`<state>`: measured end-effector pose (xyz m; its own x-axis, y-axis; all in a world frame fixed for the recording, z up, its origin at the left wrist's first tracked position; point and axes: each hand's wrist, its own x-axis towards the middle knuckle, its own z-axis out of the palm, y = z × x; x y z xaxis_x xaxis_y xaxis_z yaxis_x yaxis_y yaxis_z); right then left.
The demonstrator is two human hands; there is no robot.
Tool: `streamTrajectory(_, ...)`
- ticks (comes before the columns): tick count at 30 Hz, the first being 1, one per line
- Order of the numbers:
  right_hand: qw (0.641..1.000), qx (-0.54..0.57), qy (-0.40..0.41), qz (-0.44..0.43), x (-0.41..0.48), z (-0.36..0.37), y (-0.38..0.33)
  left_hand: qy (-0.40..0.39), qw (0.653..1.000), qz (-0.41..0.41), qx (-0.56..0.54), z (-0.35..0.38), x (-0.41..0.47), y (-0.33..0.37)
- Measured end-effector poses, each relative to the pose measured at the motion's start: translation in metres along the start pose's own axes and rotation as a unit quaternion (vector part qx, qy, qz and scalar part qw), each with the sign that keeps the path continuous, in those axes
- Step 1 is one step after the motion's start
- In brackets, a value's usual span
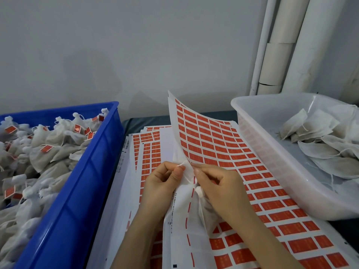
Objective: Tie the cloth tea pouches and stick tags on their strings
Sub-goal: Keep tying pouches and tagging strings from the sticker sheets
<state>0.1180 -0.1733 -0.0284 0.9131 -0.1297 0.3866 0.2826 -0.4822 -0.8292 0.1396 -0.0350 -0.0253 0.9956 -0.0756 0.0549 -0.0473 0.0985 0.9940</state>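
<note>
Hands meet low over the stacked sheets: the left hand pinches a white string end, and the right hand curls round the gathered neck of a cloth pouch. Just behind, one tag sheet curls upward. A blue crate at left holds tagged pouches — a clear tub at right holds untagged pouches.

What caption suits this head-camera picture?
Left hand and right hand pinch a cloth pouch over red tag sheets; tagged pouches fill the blue crate, untagged pouches the clear tub.
</note>
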Motion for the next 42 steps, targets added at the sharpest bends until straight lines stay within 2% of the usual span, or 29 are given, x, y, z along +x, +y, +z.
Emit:
streamTrajectory(8, 0.999, 0.036, -0.002, 0.033, 0.002, -0.002, 0.002, 0.01, 1.0, -0.004, 0.002, 0.0, -0.001, 0.0)
streamTrajectory(14, 0.996, -0.038, 0.062, 0.058, 0.005, 0.002, 0.013, 0.042, 0.998, -0.023, 0.029, -0.004, 0.003, -0.003)
streamTrajectory(19, 0.976, -0.004, 0.145, 0.162, 0.011, -0.009, 0.02, 0.104, 0.985, -0.034, 0.134, -0.01, 0.009, -0.012)
streamTrajectory(21, 0.972, 0.034, 0.182, 0.143, 0.011, -0.014, 0.015, 0.163, 0.96, -0.008, 0.228, -0.009, 0.011, -0.016)
streamTrajectory(23, 0.978, 0.065, 0.169, 0.107, 0.008, -0.015, 0.007, 0.212, 0.934, 0.03, 0.286, -0.005, 0.009, -0.015)
streamTrajectory(25, 0.985, 0.086, 0.124, 0.086, 0.006, -0.011, -0.001, 0.191, 0.952, 0.017, 0.24, -0.003, 0.007, -0.012)
streamTrajectory(27, 0.989, 0.096, 0.084, 0.07, 0.004, -0.008, -0.004, 0.126, 0.985, -0.022, 0.115, -0.002, 0.006, -0.007)
streamTrajectory(30, 0.987, 0.137, 0.072, 0.046, 0.002, -0.008, -0.003, 0.078, 0.996, -0.053, -0.006, -0.003, 0.004, 0.0)
streamTrajectory(35, 0.989, 0.137, 0.051, 0.012, -0.001, -0.006, -0.005, 0.072, 0.995, -0.038, -0.055, 0.0, 0.002, 0.004)
streamTrajectory(42, 0.991, 0.126, 0.003, -0.041, -0.003, -0.006, -0.016, 0.006, 0.993, -0.04, -0.11, 0.005, -0.003, 0.01)
